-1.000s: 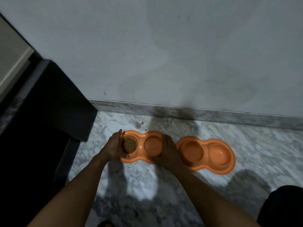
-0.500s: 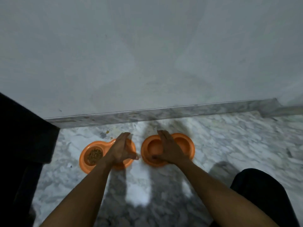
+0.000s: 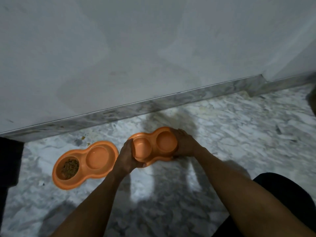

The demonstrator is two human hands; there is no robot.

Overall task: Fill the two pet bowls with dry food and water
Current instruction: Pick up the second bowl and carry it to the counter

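Note:
Two orange double pet bowls are on the marble floor near the wall. The left double bowl (image 3: 102, 175) lies flat; its left cup holds brown dry food (image 3: 70, 168) and its right cup looks bare. The right double bowl (image 3: 153, 146) is tilted, with both cups bare. My left hand (image 3: 126, 159) grips its left end and my right hand (image 3: 185, 145) grips its right end. I cannot tell whether it still touches the floor.
A grey wall with a marble skirting (image 3: 153, 106) runs behind the bowls. A dark piece of furniture (image 3: 8, 165) stands at the far left. A few food crumbs (image 3: 83, 138) lie by the skirting. My dark-clothed knee (image 3: 282, 194) is at the lower right.
The view swung left to right. My left hand left the bowl with food and moved to the second bowl. Both hands now grip that bowl and have tilted it.

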